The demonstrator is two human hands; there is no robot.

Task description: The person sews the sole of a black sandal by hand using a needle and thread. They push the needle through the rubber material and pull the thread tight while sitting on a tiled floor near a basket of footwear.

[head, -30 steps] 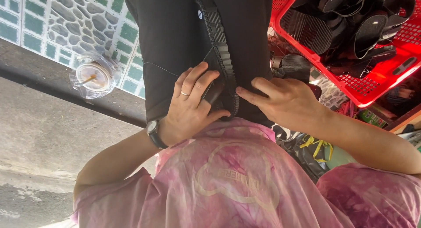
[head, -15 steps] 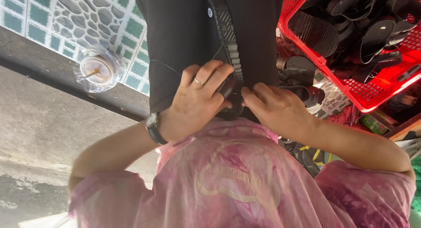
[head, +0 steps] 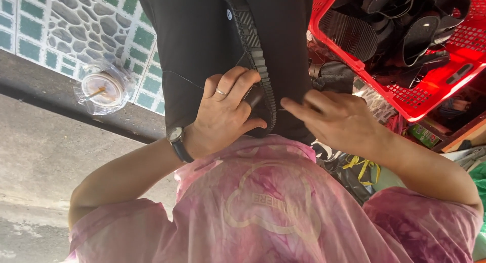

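A black shoe with a ridged tread sole [head: 253,45] lies sole-up on black cloth [head: 197,35] across my lap. My left hand [head: 223,114], with a ring and a wristwatch, is wrapped around the shoe's near end. A thin thread [head: 179,77] runs from the sole out to the left over the cloth. Just right of the sole's edge, my right hand [head: 339,119] has its fingertips drawn together and pointing at the shoe. What they pinch is too small to see. My pink shirt [head: 263,212] fills the bottom of the view.
A red plastic crate [head: 405,98] holding several black sandals and soles stands at the upper right. A lidded plastic cup with a straw, in a clear bag [head: 104,88], sits at the left by a green-tiled, stone-patterned surface [head: 66,25]. Grey concrete [head: 45,162] lies below it.
My left hand has shifted its hold slightly on the shoe's end. My right hand's fingertips have stretched out towards the sole's edge. The shoe has stayed on my lap.
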